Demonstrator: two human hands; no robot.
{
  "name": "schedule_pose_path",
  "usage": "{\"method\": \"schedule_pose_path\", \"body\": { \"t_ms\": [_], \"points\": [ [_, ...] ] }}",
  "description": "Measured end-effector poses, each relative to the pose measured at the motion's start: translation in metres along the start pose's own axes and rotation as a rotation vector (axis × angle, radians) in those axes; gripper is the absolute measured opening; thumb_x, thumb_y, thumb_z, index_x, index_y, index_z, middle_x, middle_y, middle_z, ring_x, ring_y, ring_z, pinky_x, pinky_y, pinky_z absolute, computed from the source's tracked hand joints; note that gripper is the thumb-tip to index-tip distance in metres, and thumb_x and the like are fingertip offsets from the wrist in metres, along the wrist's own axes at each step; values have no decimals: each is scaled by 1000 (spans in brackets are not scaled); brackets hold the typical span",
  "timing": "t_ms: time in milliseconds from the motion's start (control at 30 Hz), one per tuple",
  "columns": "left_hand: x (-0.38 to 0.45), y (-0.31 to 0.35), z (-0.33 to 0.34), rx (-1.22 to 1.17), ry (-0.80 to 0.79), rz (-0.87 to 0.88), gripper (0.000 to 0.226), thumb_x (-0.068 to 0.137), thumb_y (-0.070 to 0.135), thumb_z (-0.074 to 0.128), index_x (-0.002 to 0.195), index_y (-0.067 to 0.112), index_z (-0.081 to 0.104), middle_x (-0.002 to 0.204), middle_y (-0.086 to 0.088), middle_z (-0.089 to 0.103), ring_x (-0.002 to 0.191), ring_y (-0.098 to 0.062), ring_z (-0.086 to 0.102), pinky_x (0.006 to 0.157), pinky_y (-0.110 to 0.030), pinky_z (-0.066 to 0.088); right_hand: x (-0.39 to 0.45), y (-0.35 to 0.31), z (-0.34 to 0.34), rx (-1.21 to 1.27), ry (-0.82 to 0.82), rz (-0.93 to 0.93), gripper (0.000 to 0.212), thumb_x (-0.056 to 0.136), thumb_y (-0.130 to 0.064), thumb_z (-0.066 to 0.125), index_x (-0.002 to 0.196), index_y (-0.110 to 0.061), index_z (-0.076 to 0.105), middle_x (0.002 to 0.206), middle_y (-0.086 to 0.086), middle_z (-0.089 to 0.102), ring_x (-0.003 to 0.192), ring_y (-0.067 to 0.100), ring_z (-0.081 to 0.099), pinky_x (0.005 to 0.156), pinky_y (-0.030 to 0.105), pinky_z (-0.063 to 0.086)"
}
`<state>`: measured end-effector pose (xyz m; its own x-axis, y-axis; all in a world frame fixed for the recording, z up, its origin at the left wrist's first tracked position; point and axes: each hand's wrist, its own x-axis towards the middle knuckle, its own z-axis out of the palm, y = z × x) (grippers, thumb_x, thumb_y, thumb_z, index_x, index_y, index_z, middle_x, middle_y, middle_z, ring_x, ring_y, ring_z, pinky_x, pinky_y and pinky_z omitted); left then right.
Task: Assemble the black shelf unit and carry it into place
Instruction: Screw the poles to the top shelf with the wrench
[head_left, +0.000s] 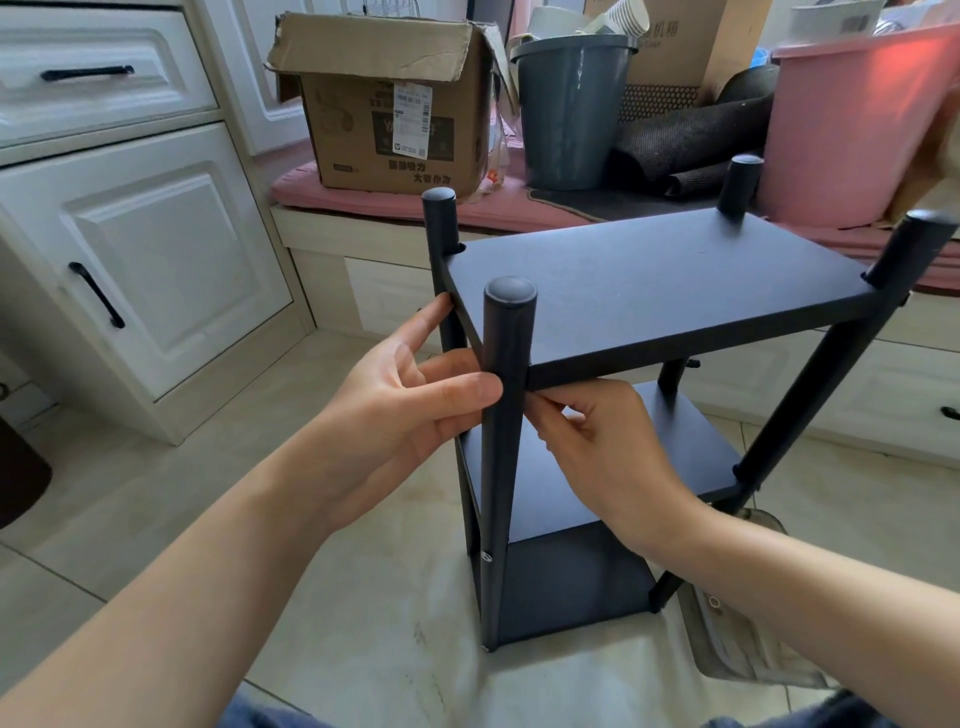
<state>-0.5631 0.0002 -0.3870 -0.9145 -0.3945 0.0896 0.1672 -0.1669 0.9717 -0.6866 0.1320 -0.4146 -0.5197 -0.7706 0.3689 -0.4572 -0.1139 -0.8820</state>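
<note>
Pinching the near post (505, 415), both hands: left hand (405, 395), right hand (597, 441).

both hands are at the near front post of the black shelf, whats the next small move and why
Probably finish tightening the joint where the black top shelf board meets the near black round post. The right hand pinches something small right at that corner, too hidden to identify, while the left hand steadies the post.
</note>
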Motion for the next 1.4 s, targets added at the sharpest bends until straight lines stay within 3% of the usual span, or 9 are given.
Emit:
{"method": "schedule_pose_path", "body": {
  "t_ms": [100,167,267,433,633,833,1400],
  "points": [
    [-1,0,-2,10,9,3,95,77,2,70,157,24,25,122,-17,71,109,-30,70,93,-34,55,4,3,5,-8,13,14,27,96,-20,59,78,-37,69,70,1,57,67,24,44,66,39,48],
    [-2,0,-2,23,2,5,96,76,2,74,156,25,26,124,-17,70,111,-31,70,94,-36,55,5,5,7,-8,18,25,21,96,-19,59,79,-28,68,74,8,57,68,28,43,66,42,48],
    [-1,1,-3,22,2,7,100,72,6,78,156,25,27,125,-17,69,111,-32,69,94,-36,55,5,4,7,0,11,25,20,96,-16,60,81,-22,71,71,-6,61,64,5,50,66,28,49],
    [1,-1,-3,11,1,9,102,71,10,77,157,25,26,125,-17,69,111,-32,69,92,-37,56,1,1,2,-49,-24,-41,27,98,-14,57,82,-32,68,66,-26,59,71,-3,58,67,6,43],
    [1,-2,-6,-3,-45,19,93,77,8,75,156,27,28,123,-20,69,108,-38,70,89,-36,57,-14,-1,-12,-126,-49,-16,39,100,-19,53,76,-48,61,76,-22,61,72,-1,56,64,10,40],
    [2,-3,-8,-10,-28,13,95,75,10,76,156,28,29,124,-16,70,113,-29,69,90,-34,56,-18,3,-25,-259,-15,-33,22,100,-16,53,93,-25,72,74,-15,62,79,-2,58,65,8,42],
    [2,-3,-8,-22,-35,18,96,75,10,77,156,27,28,119,-12,72,110,-27,70,88,-32,56,-15,-3,-29,-329,27,-105,19,98,-13,56,93,-13,75,74,-11,65,79,9,57,67,8,40]
  ]
}}
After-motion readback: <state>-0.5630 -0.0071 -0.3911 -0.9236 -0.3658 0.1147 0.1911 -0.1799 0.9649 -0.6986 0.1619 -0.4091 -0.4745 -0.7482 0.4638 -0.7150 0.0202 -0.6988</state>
